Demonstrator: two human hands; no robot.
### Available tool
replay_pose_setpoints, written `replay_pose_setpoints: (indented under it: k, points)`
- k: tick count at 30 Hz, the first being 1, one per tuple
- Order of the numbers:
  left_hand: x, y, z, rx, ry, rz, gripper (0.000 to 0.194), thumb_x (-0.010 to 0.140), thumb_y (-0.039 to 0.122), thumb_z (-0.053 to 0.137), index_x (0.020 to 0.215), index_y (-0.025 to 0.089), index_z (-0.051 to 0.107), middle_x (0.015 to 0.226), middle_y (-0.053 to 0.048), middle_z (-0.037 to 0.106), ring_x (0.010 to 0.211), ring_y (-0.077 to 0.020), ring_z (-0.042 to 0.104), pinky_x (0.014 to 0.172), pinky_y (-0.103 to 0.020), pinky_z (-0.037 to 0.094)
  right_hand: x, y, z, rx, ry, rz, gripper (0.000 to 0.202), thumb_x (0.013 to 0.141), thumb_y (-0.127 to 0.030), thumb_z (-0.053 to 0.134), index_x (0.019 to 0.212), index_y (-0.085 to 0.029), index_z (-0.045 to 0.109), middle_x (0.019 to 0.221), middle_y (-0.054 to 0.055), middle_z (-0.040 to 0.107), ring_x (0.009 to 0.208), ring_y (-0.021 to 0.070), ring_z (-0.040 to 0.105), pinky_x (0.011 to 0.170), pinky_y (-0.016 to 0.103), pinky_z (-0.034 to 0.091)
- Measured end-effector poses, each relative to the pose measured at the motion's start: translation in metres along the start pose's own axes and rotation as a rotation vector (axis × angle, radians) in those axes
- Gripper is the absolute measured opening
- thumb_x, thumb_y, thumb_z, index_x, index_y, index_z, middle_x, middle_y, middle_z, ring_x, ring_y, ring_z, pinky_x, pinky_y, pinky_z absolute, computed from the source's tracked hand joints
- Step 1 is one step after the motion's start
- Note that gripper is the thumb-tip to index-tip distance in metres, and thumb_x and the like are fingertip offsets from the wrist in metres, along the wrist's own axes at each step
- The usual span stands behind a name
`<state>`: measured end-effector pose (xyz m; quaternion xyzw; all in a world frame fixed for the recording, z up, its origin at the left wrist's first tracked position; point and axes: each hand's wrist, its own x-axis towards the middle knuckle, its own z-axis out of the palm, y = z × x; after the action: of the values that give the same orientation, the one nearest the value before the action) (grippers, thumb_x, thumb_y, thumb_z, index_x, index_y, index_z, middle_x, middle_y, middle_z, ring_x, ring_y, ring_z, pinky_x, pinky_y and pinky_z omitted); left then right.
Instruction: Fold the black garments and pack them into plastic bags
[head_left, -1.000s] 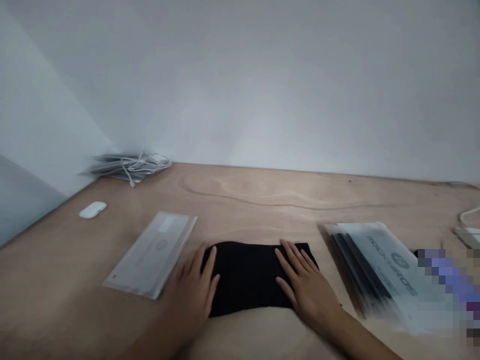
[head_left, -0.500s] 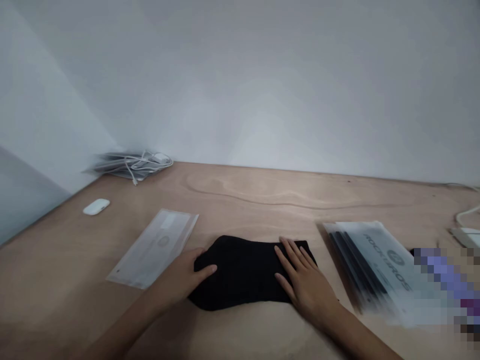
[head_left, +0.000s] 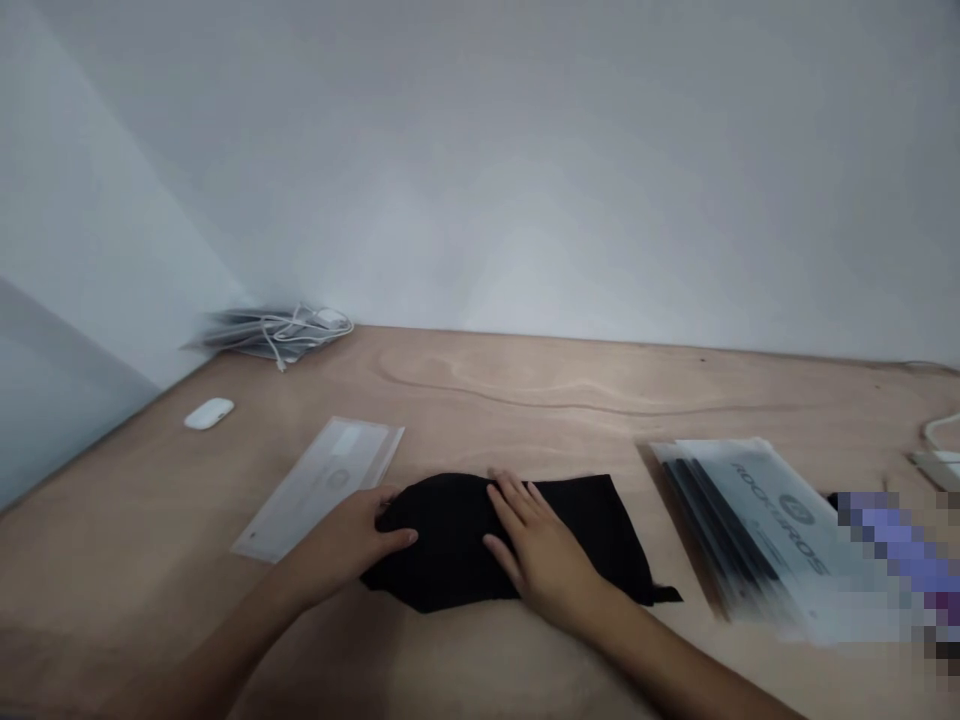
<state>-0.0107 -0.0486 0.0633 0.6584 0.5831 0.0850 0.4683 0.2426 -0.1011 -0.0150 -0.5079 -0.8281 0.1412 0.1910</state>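
A flat piece of black cloth [head_left: 450,550] lies in front of me, wide and rounded at its left end. A small dark tab sticks out at its lower right corner. My left hand [head_left: 367,535] holds the left end, thumb on top and the other fingers mostly hidden at the far edge. Across the middle of the cloth rests my right hand [head_left: 536,550], palm down with its fingers stretched out. Behind my left forearm is a clear plastic bag [head_left: 322,490] with a pale label and a round logo.
To the right, several printed plastic bags [head_left: 757,500] with dark contents overlap in a pile. A white rounded case [head_left: 209,414] sits at the left. Grey packets with a white cable [head_left: 289,335] lie in the back corner, by the wall. A pixelated patch hides the right edge.
My right hand has slid left from the cloth's right end to its middle. That end now shows, along with the small tab. My left hand stays on the left end.
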Motion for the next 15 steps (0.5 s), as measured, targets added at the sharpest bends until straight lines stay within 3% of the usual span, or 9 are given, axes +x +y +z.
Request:
replay_pose_setpoints:
  k: [3, 5, 9, 12, 13, 15]
  points:
    - [-0.002, 0.018, 0.0, -0.068, -0.016, 0.046, 0.039, 0.076, 0.037, 0.069, 0.112, 0.023, 0.072, 0.111, -0.004, 0.077, 0.105, -0.0287, 0.072, 0.09, -0.038, 0.054, -0.011, 0.018, -0.014, 0.111, 0.087, 0.116, 0.054, 0.104, -0.035, 0.042, 0.151, -0.009, 0.045, 0.157, 0.017, 0.041, 0.146, 0.029, 0.038, 0.119, 0.052, 0.036]
    - [0.001, 0.033, 0.009, -0.071, -0.009, 0.089, 0.037, 0.078, 0.037, 0.07, 0.113, 0.023, 0.071, 0.111, -0.004, 0.077, 0.103, -0.0284, 0.071, 0.089, -0.038, 0.054, -0.019, 0.031, -0.024, 0.167, 0.175, 0.195, 0.054, 0.104, -0.038, 0.04, 0.151, -0.012, 0.045, 0.157, 0.016, 0.043, 0.146, 0.0283, 0.038, 0.119, 0.053, 0.036]
    - [0.012, 0.054, 0.052, -0.104, -0.052, 0.197, 0.037, 0.085, 0.045, 0.068, 0.113, 0.021, 0.068, 0.11, -0.007, 0.076, 0.099, -0.0277, 0.071, 0.083, -0.037, 0.055, -0.031, 0.049, -0.037, 0.193, 0.32, 0.263, 0.051, 0.104, -0.039, 0.04, 0.149, -0.016, 0.048, 0.154, 0.014, 0.047, 0.145, 0.0283, 0.041, 0.118, 0.055, 0.036]
    - [0.021, 0.059, 0.081, -0.16, -0.157, 0.258, 0.034, 0.098, 0.046, 0.048, 0.106, 0.018, 0.066, 0.098, -0.008, 0.075, 0.084, -0.0235, 0.072, 0.071, -0.035, 0.057, -0.04, 0.05, -0.04, 0.157, 0.388, 0.221, 0.046, 0.104, -0.035, 0.044, 0.146, -0.018, 0.052, 0.151, 0.014, 0.052, 0.14, 0.029, 0.048, 0.114, 0.055, 0.043]
    - [0.024, 0.058, 0.086, -0.121, -0.126, 0.317, 0.032, 0.1, 0.042, 0.045, 0.102, 0.018, 0.066, 0.096, -0.008, 0.074, 0.083, -0.0228, 0.072, 0.073, -0.036, 0.057, -0.043, 0.047, -0.04, 0.136, 0.405, 0.179, 0.044, 0.103, -0.033, 0.047, 0.144, -0.019, 0.054, 0.149, 0.014, 0.054, 0.139, 0.029, 0.05, 0.113, 0.054, 0.045]
    - [0.031, 0.052, 0.087, 0.052, 0.042, 0.51, 0.023, 0.099, 0.029, 0.047, 0.1, 0.019, 0.068, 0.108, -0.009, 0.071, 0.1, -0.0249, 0.068, 0.089, -0.042, 0.055, -0.05, 0.036, -0.038, 0.088, 0.431, 0.058, 0.04, 0.101, -0.025, 0.051, 0.14, -0.019, 0.057, 0.147, 0.015, 0.056, 0.137, 0.0284, 0.052, 0.111, 0.052, 0.047]
